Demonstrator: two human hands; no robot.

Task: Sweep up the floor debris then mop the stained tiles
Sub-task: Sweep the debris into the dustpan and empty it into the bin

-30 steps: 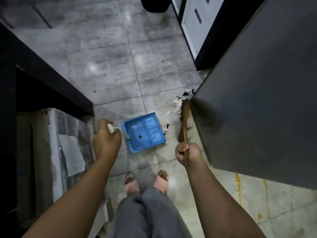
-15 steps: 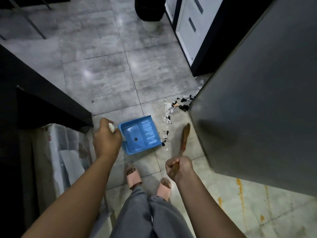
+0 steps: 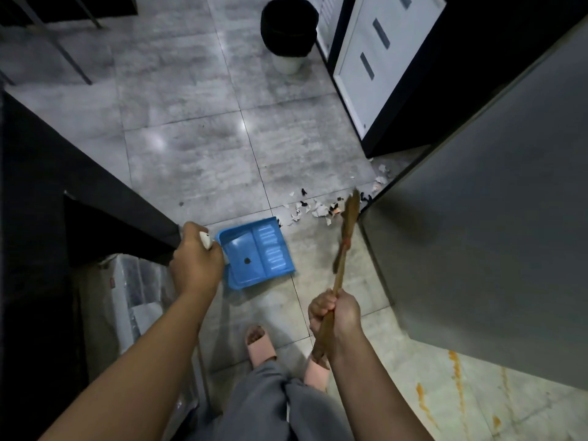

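At the far left a dark counter edge (image 3: 95, 198) ran diagonally above a plastic-wrapped bundle (image 3: 133, 288) on the floor. Just right of it, the left hand (image 3: 197, 262) was clenched around the white handle (image 3: 206, 240) of a blue dustpan (image 3: 257, 251), which lay flat on the grey tiled floor (image 3: 191, 148) with its open lip turned toward the upper right. One small dark speck sat in the pan's basin. Below, two feet in pink slippers (image 3: 259, 343) stood on the tiles beneath grey trousers. Beyond the pan's lip, a scatter of white and black debris (image 3: 313, 210) stretched rightward across the tile toward the foot of a tall grey appliance (image 3: 493, 218), with a few more scraps tucked into the gap between that appliance and a white cabinet (image 3: 375, 68). The right hand (image 3: 337, 316) gripped a brown hand broom (image 3: 345, 237) tightly by its handle, the bristle end blurred and reaching up among the right-hand scraps, close to the appliance's corner. A black-lined bin (image 3: 288, 30) stood well apart at the top, beside the cabinet. At the lower right, orange stains (image 3: 455, 383) streaked the paler tiles.
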